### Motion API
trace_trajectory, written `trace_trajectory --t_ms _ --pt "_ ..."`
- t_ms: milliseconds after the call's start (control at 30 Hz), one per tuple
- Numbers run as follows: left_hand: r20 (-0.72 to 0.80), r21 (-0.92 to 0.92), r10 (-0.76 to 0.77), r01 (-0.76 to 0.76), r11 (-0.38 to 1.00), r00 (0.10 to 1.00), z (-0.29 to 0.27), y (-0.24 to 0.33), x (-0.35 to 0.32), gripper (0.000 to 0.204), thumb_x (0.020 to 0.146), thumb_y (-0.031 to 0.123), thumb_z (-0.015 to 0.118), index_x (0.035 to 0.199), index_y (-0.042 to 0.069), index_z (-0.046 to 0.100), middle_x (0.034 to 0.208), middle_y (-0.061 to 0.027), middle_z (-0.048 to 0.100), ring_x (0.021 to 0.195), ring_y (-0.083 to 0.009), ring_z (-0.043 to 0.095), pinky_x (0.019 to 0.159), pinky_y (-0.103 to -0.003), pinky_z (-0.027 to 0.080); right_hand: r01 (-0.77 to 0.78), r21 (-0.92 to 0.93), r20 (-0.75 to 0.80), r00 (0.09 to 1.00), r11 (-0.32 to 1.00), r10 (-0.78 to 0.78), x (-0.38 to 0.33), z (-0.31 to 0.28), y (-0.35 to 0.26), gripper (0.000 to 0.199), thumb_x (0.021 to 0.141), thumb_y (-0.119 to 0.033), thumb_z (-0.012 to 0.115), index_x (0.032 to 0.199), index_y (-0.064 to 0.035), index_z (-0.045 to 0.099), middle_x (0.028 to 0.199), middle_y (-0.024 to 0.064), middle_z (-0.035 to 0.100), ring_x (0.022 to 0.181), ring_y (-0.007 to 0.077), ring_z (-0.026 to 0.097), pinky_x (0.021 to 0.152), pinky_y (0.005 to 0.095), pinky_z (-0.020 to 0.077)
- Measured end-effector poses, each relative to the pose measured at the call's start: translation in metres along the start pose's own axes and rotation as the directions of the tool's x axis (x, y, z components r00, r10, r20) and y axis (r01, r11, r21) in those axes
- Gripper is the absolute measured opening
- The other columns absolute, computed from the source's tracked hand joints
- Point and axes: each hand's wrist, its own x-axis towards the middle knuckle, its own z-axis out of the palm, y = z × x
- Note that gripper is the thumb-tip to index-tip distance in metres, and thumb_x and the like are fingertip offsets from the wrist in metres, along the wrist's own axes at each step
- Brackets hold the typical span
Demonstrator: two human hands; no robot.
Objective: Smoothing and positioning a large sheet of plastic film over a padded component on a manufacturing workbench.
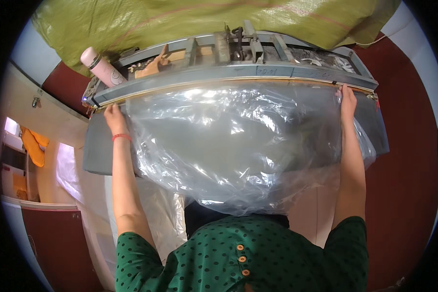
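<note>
A wide clear plastic sheet (219, 131) spreads over a dark grey work surface (100, 146), and its lower part hangs down in front of my body. Its far edge lies along the brownish strip (180, 86) at the front of a long metal frame (219, 74). My left hand (114, 118), with a red string on the wrist, is closed on the sheet's far left corner. At the far right corner, my right hand (348, 103) pinches the sheet, fingers close to the strip. Both arms are stretched forward.
A pink bottle (104, 68) leans at the frame's left end. Inside the frame are a wooden piece (153, 65) and a dark metal fitting (237, 43). Green-yellow woven sheeting (180, 19) rises behind. More plastic (155, 209) lies below left, near a door (44, 102).
</note>
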Motion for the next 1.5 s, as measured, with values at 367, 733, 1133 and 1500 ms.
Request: trace_trajectory --t_ms 367,733,1133,1500 --pt "0.64 -0.299 0.0 0.249 0.921 0.768 -0.035 0.138 -0.115 0.014 0.081 0.015 0.056 0.087 0.003 0.059 0.08 -0.0004 0.058 0.076 -0.0072 0.051 0.068 -0.022 0.041 0.313 -0.791 -0.064 0.812 0.525 -0.581 -0.086 -0.122 -0.068 0.017 0.081 -0.014 0.055 0.088 0.0002 0.06 0.089 0.0127 0.059 0.086 0.0249 0.054 0.078 0.034 0.0415" --pt "0.784 -0.491 0.148 0.457 0.741 0.602 -0.062 0.212 -0.196 0.014 0.085 0.015 0.053 0.088 0.002 0.059 0.105 -0.0088 0.057 0.091 -0.0111 0.051 0.077 -0.025 0.041 0.312 0.329 0.781 0.44 0.891 -0.443 -0.212 0.163 -0.24 0.034 0.071 -0.014 0.064 0.104 -0.0063 0.057 0.103 0.0043 0.057 0.095 0.0149 0.052 0.081 0.0288 0.0397" --pt "0.943 -0.243 0.252 0.071 0.968 -0.217 -0.113 0.15 -0.195 0.027 0.082 0.025 0.057 0.099 0.004 0.057 0.08 -0.0036 0.06 0.077 -0.0136 0.057 0.071 -0.027 0.045 -0.013 0.488 0.475 0.842 0.872 -0.254 -0.153 0.12 -0.239 0.006 0.086 -0.014 0.051 0.085 -0.009 0.054 0.072 -0.0047 0.05 0.062 0.003 0.043 0.054 0.0178 0.0358" --pt "0.589 0.757 -0.077 -0.517 0.4 0.804 -0.374 -0.063 0.028 0.019 0.079 0.017 0.049 0.082 0.003 0.062 0.077 -0.0198 0.06 0.073 -0.0334 0.059 0.062 -0.04 0.045 0.262 -0.234 0.005 0.963 0.936 -0.268 -0.005 -0.055 -0.032 0.02 0.086 -0.019 0.049 0.09 0.0001 0.055 0.08 0.0011 0.054 0.076 0.0101 0.048 0.072 0.0237 0.0386"
